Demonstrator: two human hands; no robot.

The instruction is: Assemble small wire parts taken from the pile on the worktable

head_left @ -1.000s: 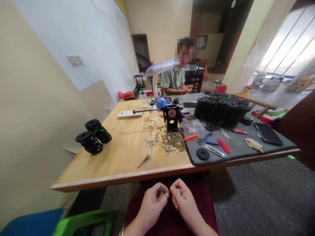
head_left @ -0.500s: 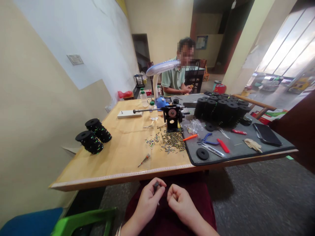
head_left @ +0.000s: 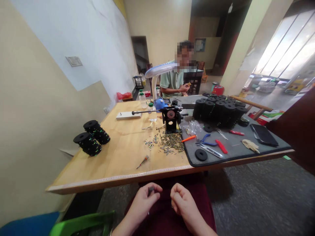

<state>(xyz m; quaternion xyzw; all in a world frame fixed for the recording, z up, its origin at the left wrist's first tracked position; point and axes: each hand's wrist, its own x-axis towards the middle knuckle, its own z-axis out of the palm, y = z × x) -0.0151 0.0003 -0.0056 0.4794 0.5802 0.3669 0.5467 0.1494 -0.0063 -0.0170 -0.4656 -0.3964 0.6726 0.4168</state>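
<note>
Below the table's front edge, over a dark red cloth (head_left: 164, 218) on my lap, my left hand (head_left: 145, 201) curls around a small dark grey object (head_left: 151, 189) whose kind I cannot make out. A thin pale tip shows under that palm. A short distance to its right, my right hand (head_left: 181, 200) is closed in a pinch; what its fingers hold, if anything, is hidden. On the wood nearby lie a small orange-and-grey pointed piece (head_left: 143, 161) and a pile of small dark-and-gold metal pieces (head_left: 172, 141), beside scattered coloured bits (head_left: 150, 143).
A black winding device (head_left: 170, 118) with a long rod stands mid-table behind the pile. Black spools (head_left: 87, 144) stand left; more spools (head_left: 214, 109) crowd the grey mat (head_left: 236, 150) with blue pliers (head_left: 206, 141). Across the table sits a person (head_left: 172, 82) behind a lamp (head_left: 159, 69).
My hands have moved slightly apart and a little lower in view. The whole scene has shifted slightly left with the camera.
</note>
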